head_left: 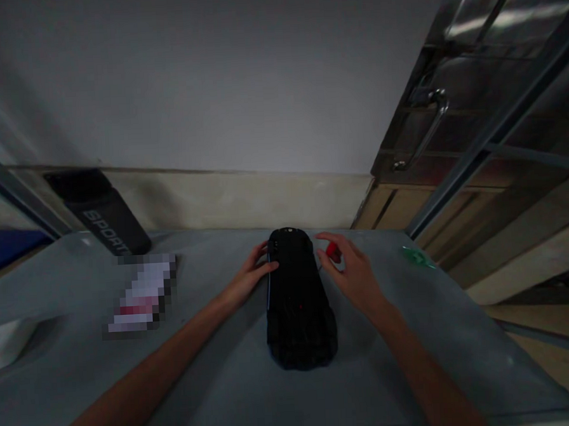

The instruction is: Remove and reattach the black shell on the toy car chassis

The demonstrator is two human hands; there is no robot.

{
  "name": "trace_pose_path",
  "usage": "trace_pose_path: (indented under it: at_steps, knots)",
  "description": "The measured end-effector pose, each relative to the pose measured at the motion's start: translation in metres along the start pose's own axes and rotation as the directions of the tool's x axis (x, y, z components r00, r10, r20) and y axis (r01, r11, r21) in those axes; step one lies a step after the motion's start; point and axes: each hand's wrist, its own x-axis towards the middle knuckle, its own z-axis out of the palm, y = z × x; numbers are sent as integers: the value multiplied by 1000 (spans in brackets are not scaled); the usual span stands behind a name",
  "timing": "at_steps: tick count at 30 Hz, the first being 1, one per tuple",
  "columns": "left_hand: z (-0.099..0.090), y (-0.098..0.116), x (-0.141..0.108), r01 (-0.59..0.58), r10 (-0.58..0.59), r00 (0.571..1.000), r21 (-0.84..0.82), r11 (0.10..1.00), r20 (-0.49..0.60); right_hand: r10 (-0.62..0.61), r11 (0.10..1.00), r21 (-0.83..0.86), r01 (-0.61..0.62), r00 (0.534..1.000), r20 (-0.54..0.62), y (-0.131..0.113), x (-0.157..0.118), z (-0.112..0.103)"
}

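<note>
A long black object (299,295), shaped like the underside of a toy car, lies lengthwise on the grey table (217,382). My left hand (256,268) holds its upper left side, the thumb on the top face and the fingers along the edge. Just right of its upper end is my right hand (347,267), thumb and forefinger apart and curved, not touching the black object. A small red item (333,251) shows at the right palm, behind the thumb and forefinger; the fingers around it are partly hidden.
A black bottle (106,216) marked SPORT and a blurred-out flat item (143,293) are at the left. A white object (8,345) sits at the left edge. Green clear plastic (418,257) lies at the right. Behind stand a wall and a door with a metal handle (426,135).
</note>
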Motion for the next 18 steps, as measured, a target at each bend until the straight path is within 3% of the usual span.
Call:
trace_pose_path:
  at_steps: [10, 18]
  knots:
    - [3, 8, -6, -4, 4, 999, -1, 1000, 32, 35, 999, 10, -35, 999, -13, -3, 1, -1]
    - [-2, -1, 0, -9, 9, 999, 15, 1000, 40, 32, 999, 25, -33, 999, 30, -6, 2, -5]
